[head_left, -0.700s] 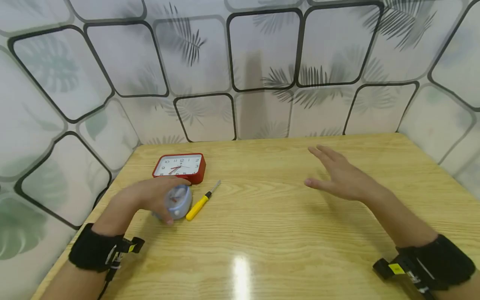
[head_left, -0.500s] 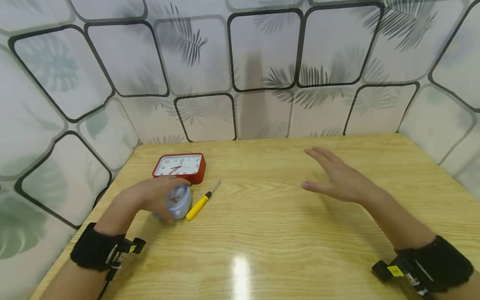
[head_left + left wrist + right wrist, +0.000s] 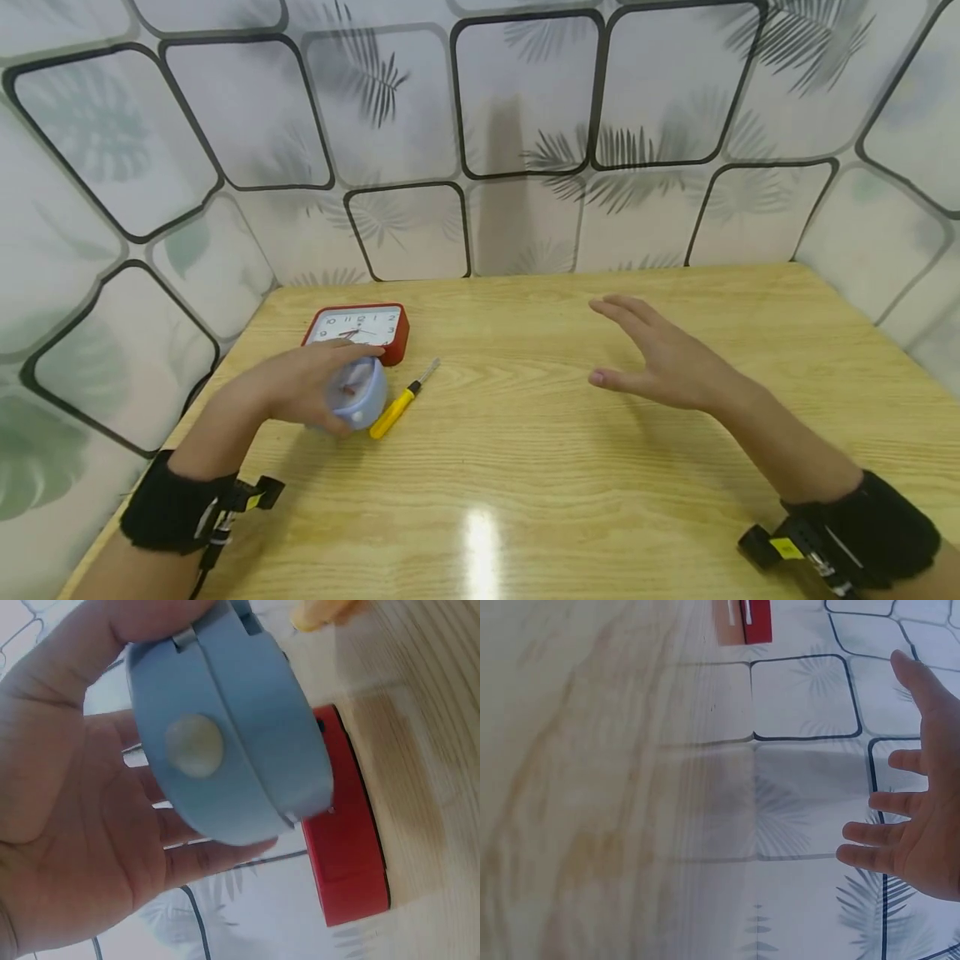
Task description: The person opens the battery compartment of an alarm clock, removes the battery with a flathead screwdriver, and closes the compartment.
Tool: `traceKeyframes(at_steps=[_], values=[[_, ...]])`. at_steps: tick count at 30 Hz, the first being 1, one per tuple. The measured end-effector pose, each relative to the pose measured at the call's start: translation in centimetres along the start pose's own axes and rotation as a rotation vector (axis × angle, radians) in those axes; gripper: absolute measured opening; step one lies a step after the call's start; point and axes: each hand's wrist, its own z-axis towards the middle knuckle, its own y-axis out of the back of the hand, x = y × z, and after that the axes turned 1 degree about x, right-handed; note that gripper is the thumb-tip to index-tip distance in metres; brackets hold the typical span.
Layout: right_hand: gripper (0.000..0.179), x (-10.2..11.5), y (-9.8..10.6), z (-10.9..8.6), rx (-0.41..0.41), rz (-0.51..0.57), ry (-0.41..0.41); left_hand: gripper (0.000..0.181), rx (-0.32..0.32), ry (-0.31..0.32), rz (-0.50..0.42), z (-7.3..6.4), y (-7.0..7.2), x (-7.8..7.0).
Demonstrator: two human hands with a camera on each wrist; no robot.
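from where i stand, the left hand holds a blue clock, thumb on one side and fingers on the other, with the screwdriver just beside it and the red clock right behind. the head view gives part of the blue clock's dial, half covered by the hand; the left wrist view turns that round and shows the rounded blue casing, a seam running along it and a big pale knob, with the dial out of sight. that closer look also shows the thumb laid on the casing and the other fingers reaching behind it, some tips hidden. the screwdriver is whole from above, yellow handle and metal shaft; beside the left wrist it is only a blurred yellow end at the top edge. the red clock shows its numbers from above, but just a plain red side from the left wrist. over on the right, well apart from the clocks, the right hand hangs above the wooden table, fingers straight and thumb held away. from above those fingers overlap; the right wrist view shows them spread wide with gaps between.
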Motion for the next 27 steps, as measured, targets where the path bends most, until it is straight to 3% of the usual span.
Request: traceKeyframes(at_steps=[10,17,22,27], values=[[0.088,0.4,0.0,0.2,-0.047,-0.008,0.048,0.104,-0.193,-0.156,-0.102,0.6,0.5,-1.8],[0.088,1.0,-0.2,0.0,-0.084,-0.005,0.066,0.109,-0.364,-0.251,-0.168,1.8,-0.2,-2.5],[0.088,1.7,-0.3,-0.1,-0.101,-0.006,0.099,0.109,-0.472,-0.281,-0.255,2.6,-1.1,-3.4],[0.090,2.5,-0.4,-0.2,-0.112,-0.013,0.112,0.110,-0.534,-0.246,-0.291,3.1,-2.0,-4.7]])
